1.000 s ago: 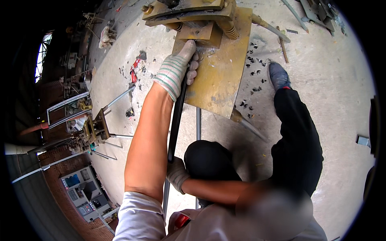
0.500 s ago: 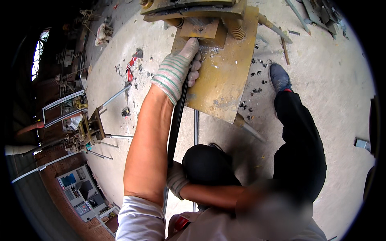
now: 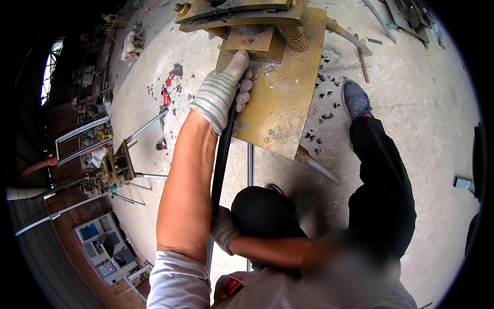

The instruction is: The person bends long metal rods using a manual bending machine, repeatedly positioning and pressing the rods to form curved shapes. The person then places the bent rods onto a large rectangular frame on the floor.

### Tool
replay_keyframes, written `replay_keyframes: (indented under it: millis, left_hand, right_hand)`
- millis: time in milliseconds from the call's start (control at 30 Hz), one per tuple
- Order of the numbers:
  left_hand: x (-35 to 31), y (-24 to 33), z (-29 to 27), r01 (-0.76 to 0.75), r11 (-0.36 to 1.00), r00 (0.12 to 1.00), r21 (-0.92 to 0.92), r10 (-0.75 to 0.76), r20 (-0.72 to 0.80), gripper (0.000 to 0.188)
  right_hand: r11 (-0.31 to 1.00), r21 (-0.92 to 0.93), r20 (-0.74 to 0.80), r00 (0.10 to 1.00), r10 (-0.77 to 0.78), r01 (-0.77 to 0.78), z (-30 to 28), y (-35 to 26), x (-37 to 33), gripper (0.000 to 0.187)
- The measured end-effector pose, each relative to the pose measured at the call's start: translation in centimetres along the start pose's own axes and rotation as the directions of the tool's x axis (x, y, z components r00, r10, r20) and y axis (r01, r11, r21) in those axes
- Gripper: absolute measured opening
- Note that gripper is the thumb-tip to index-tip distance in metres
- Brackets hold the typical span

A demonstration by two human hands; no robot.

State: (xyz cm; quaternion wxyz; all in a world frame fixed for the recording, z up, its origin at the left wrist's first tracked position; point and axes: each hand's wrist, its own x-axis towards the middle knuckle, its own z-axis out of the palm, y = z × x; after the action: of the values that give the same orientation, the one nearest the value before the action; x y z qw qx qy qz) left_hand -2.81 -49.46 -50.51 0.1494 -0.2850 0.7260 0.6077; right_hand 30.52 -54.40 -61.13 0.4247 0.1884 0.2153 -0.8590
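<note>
My left hand (image 3: 220,92), in a white knit glove with green stripes, is closed round the upper part of a long black metal bar (image 3: 221,165). Its thumb points up against the block (image 3: 252,44) under the press tooling. Farther down the bar, beside my bent knee, my right hand (image 3: 224,230) is wrapped round it, also gloved and partly in shadow. Above the block sits a heavy press plate (image 3: 242,16) with coil springs (image 3: 295,39) on its posts. Whether the bar's far end is inside the block is hidden by my left hand.
A yellowish metal base plate (image 3: 278,108) stands on splayed legs (image 3: 319,169). Small black scraps (image 3: 327,116) litter the concrete floor beside my shoe (image 3: 356,99). To the left are another legged machine (image 3: 117,165) and a grey control panel (image 3: 105,250).
The view has shifted slightly, moving the press and plate a little left in the picture. Both hands keep their hold on the bar, with no clear movement along it.
</note>
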Motion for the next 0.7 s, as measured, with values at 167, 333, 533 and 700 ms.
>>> replay_keyframes:
  millis: [167, 333, 533, 700]
  left_hand:
    - [0.6, 0.5, 0.6, 0.005, 1.000, 0.999, 0.006, -0.005, 0.054, 0.047]
    - [1.3, -0.1, 1.2, -0.015, 1.000, 0.996, 0.005, 0.015, 0.084, 0.046]
    - [0.4, 0.6, 0.2, -0.028, 0.998, 0.998, 0.049, 0.025, 0.053, 0.050]
    - [0.7, 0.5, 0.8, -0.028, 0.999, 0.997, 0.028, 0.026, 0.073, 0.052]
  right_hand:
    - [1.000, 0.007, 0.006, 1.000, 0.008, -0.008, -1.7, 5.1, 4.2, 0.032]
    - [0.989, -0.132, -0.019, 0.998, -0.067, 0.063, -4.0, 2.9, 4.5, 0.033]
    - [0.695, -0.673, 0.168, 0.967, -0.190, 0.254, -2.9, 0.6, 2.8, 0.027]
    - [0.374, -0.909, 0.194, 0.981, -0.008, 0.183, -3.0, -3.4, 1.5, 0.031]
